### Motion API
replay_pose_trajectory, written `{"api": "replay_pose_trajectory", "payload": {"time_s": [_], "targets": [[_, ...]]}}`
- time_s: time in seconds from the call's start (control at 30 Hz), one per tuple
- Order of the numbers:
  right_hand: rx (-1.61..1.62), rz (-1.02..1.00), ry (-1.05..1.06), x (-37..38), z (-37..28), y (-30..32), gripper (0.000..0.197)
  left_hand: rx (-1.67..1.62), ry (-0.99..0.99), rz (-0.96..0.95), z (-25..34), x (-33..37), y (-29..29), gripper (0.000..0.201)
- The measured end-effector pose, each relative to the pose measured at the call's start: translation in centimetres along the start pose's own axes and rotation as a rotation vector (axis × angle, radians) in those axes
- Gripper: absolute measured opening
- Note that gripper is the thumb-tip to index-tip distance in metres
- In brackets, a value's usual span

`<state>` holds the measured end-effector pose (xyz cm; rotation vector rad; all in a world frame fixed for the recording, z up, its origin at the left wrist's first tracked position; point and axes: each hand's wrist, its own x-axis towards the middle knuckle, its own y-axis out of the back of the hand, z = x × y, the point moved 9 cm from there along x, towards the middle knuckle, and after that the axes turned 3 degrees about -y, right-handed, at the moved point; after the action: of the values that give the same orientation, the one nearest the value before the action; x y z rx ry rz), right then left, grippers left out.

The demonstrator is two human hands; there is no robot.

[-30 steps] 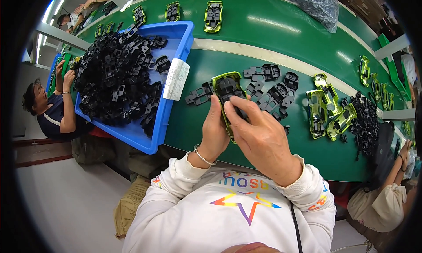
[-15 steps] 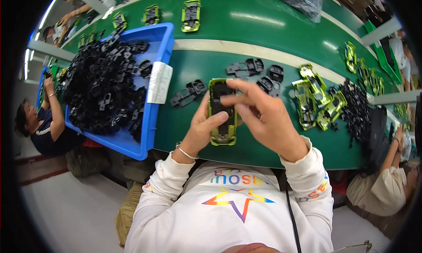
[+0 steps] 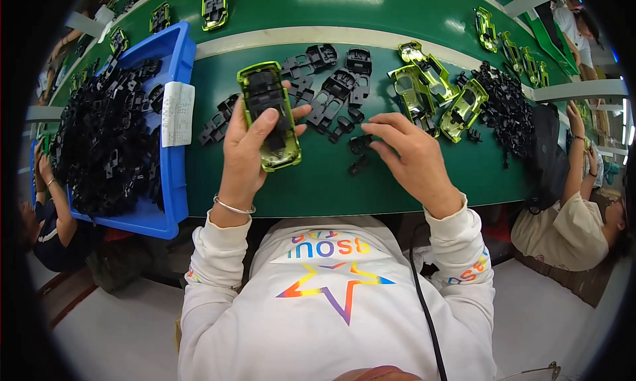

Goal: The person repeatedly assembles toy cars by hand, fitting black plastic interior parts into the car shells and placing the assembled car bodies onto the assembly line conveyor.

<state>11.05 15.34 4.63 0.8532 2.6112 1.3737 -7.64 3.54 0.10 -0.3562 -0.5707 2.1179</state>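
My left hand [image 3: 248, 142] is closed around a green toy car body [image 3: 296, 157] with a black plastic insert [image 3: 265, 93] inside it. The body is held upright above the table, open side toward me, my thumb across the insert. To the right, my right hand [image 3: 417, 156] is low over the table, thumb and index finger apart. Its fingertips are beside a small black plastic part [image 3: 360, 144]; whether they touch it I cannot tell. Another small black part [image 3: 358, 164] lies just below. Behind both hands lie several black chassis pieces [image 3: 333, 93].
A blue bin [image 3: 173, 202] heaped with black chassis pieces stands at left, a paper sheet [image 3: 177, 112] on its rim. Several green car bodies [image 3: 460, 112] and a pile of small black parts [image 3: 513, 109] lie at right. More bodies [image 3: 214, 6] sit beyond the pale strip [image 3: 278, 36]. Other people work at both sides.
My right hand has left the car body and moved right, down to the small black parts. My left hand has carried the body leftward. The whole view has shifted.
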Motion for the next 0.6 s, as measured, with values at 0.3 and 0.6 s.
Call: {"api": "replay_pose_trajectory", "payload": {"time_s": [0.3, 0.6], "targets": [[0.218, 0.18, 0.025, 1.9, -0.6, 1.0, 0.017, -0.158, 0.114, -0.022, -1.1, -1.2, -1.2, 0.045], [0.059, 0.29, 0.526, 5.3, -9.2, -1.8, 0.027, -0.195, 0.059, -0.056, -0.6, -1.8, -1.8, 0.051]]}}
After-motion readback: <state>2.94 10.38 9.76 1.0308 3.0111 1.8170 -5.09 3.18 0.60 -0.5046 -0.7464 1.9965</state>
